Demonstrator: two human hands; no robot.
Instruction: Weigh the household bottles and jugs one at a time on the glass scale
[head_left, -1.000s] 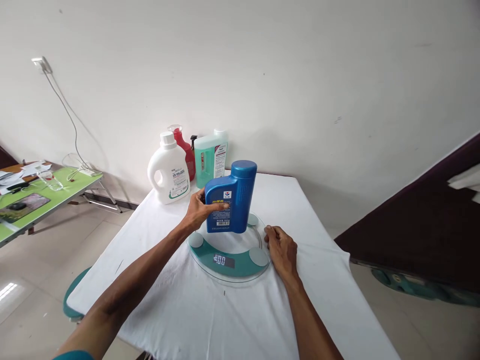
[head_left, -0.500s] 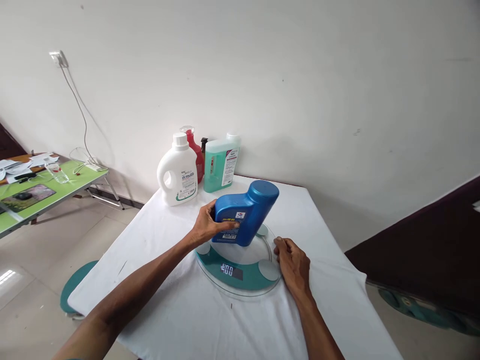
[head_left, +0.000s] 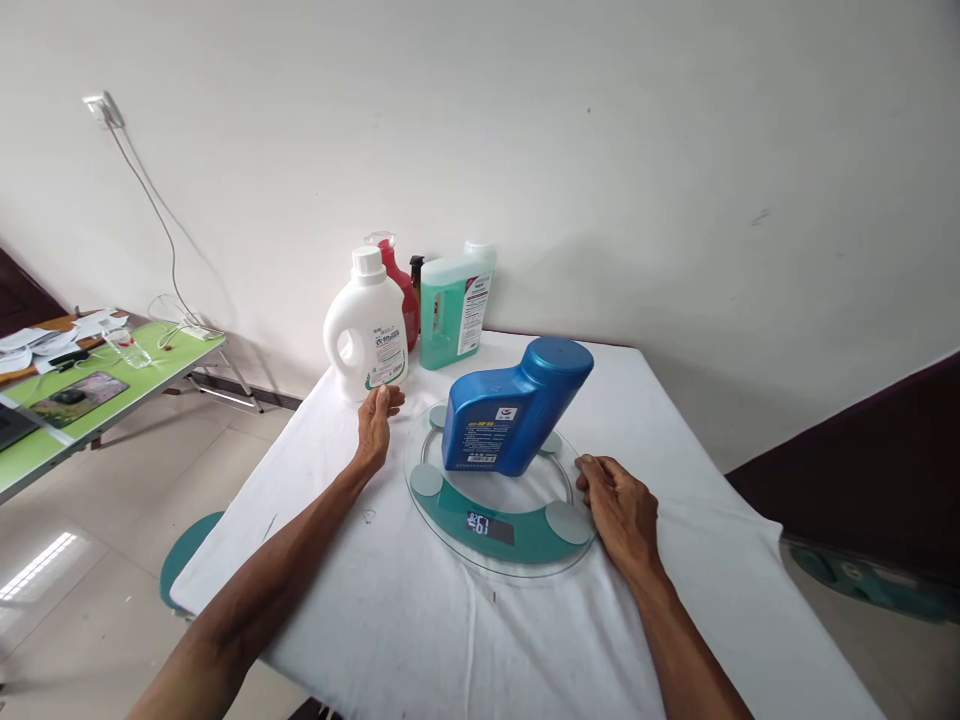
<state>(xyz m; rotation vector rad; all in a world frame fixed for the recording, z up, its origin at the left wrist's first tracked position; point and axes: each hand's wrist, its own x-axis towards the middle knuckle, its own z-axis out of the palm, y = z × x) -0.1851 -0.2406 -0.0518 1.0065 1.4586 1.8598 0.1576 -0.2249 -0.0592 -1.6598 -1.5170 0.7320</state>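
Observation:
A blue plastic bottle point(head_left: 510, 420) with a blue cap lies on its side on a round glass and teal scale point(head_left: 495, 535), whose display shows digits. My left hand point(head_left: 373, 425) is off the bottle, fingers apart, on the white cloth between the scale and a white detergent jug point(head_left: 369, 335). It holds nothing. At the scale's right rim rests my right hand point(head_left: 619, 510), fingers curled against the glass edge.
Behind the jug stand a red spray bottle point(head_left: 405, 290) and a green liquid bottle point(head_left: 454, 310) by the wall. The table point(head_left: 420, 620) is covered in white cloth. A green side table point(head_left: 90, 385) with papers stands at left, a teal stool point(head_left: 184, 570) below.
My left hand tipped the blue bottle over onto the scale, let go and drew back left toward the white jug. The scale reading changed from zeros. My right hand stayed at the rim.

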